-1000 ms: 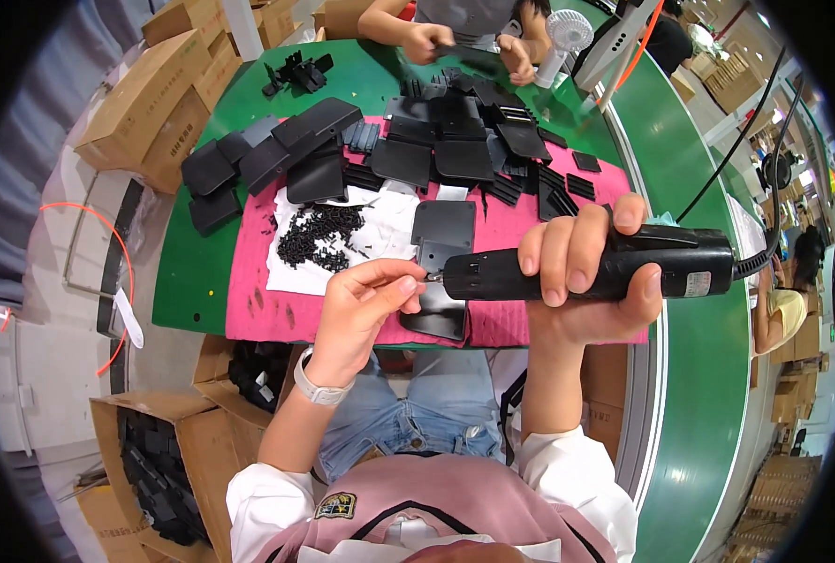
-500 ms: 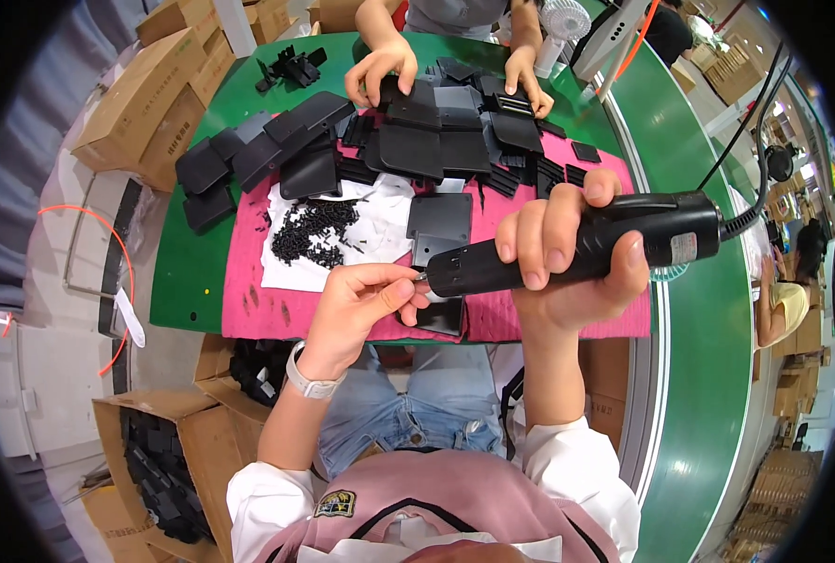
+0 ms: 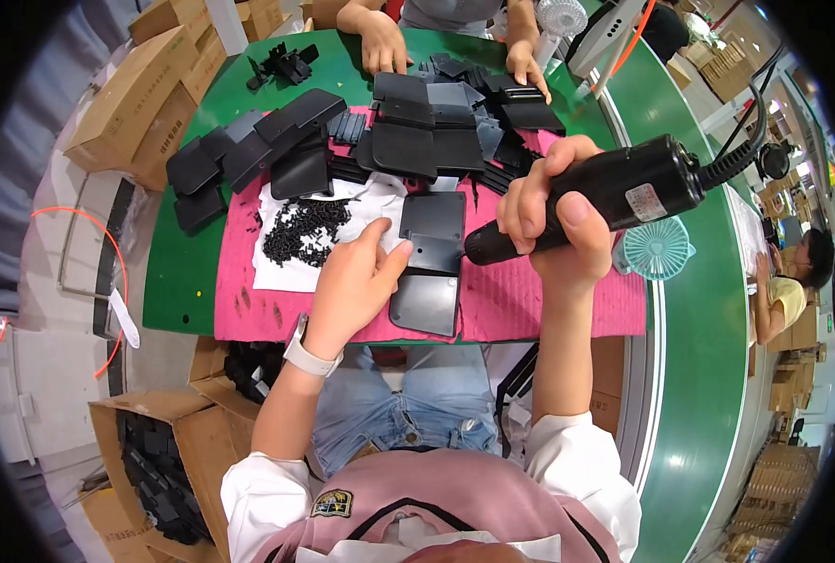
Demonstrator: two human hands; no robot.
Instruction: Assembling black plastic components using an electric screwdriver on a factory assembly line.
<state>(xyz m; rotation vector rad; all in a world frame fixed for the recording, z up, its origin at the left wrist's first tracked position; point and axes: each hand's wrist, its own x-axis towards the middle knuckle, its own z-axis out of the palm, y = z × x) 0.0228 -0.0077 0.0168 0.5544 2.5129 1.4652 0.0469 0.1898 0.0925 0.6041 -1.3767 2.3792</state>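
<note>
My right hand [image 3: 558,211] grips a black corded electric screwdriver [image 3: 624,192]. The screwdriver lies aslant, its narrower end down and to the left, close beside the right edge of a flat black plastic panel [image 3: 432,225]. A second black panel [image 3: 425,305] adjoins it on the near side. Just left of these panels is my left hand [image 3: 354,281], thumb and index finger apart, with nothing visible between them; its other fingers are partly hidden. Beyond it, many small black screws [image 3: 296,230] lie heaped on a white cloth [image 3: 277,275].
Stacked black panels [image 3: 403,150] line the far side of the pink mat [image 3: 549,314] on a green table [image 3: 169,291]. Across it, another person's hands [image 3: 383,45] rest near black parts. A small teal fan [image 3: 657,249] stands right. Cartons [image 3: 216,460] sit lower left.
My left hand has left the screwdriver's tip and its fingers have parted. The screwdriver has shifted right, uncovering the near panel. The other person's left-side hand has drawn back from the stack.
</note>
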